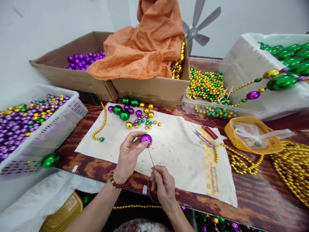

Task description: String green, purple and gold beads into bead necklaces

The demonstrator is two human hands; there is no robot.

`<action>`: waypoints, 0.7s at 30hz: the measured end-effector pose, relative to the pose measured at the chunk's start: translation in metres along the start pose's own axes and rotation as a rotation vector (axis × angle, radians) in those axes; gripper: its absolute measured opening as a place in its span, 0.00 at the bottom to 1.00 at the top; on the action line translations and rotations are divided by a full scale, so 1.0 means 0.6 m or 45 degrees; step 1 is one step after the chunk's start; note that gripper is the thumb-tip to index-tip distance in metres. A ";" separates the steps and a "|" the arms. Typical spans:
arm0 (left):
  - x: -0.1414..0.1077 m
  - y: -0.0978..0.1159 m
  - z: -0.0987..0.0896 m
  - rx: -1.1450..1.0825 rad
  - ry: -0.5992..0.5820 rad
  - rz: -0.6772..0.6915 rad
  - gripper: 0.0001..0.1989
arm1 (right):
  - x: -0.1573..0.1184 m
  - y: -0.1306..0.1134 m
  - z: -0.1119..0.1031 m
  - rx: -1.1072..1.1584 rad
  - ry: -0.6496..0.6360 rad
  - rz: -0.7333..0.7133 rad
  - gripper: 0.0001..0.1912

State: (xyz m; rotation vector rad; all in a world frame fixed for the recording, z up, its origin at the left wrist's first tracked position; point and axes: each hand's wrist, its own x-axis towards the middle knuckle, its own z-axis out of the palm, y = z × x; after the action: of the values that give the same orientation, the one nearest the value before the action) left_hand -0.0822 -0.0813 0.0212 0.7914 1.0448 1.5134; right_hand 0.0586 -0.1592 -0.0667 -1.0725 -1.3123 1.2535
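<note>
Between the thumb and fingers of my left hand [129, 153] is a shiny purple ball bead [146, 140], held above the white cloth [169, 135]. My right hand [163, 183] pinches a long thin needle [151, 157], whose upper end meets the underside of the bead. Whether it has gone into a hole I cannot tell. A thread hangs in a loop below the right hand. Beyond the hands, loose beads lie on the cloth: green balls [124, 115], gold balls [129, 125] and several small purple, green and gold ones. A gold bead strand [104, 119] ends in a green bead at left.
Snips [202, 138] and a red-handled tool [210, 132] lie on the cloth's right. A yellow basket [253, 133] and gold bead strands [294, 170] are farther right. Cardboard boxes [147, 91], a white crate [60, 119], a clear bin [207, 109] and a foam box [251, 64] surround the table.
</note>
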 end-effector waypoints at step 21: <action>-0.053 -0.042 -0.119 1.167 0.082 0.358 0.16 | 0.037 -0.019 -0.045 0.130 0.275 0.248 0.12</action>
State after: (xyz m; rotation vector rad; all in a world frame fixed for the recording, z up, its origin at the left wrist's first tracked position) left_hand -0.1303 -0.1257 -0.0281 1.5741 1.7645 1.2479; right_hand 0.0831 -0.1346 -0.0544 -1.2472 -0.9891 1.2921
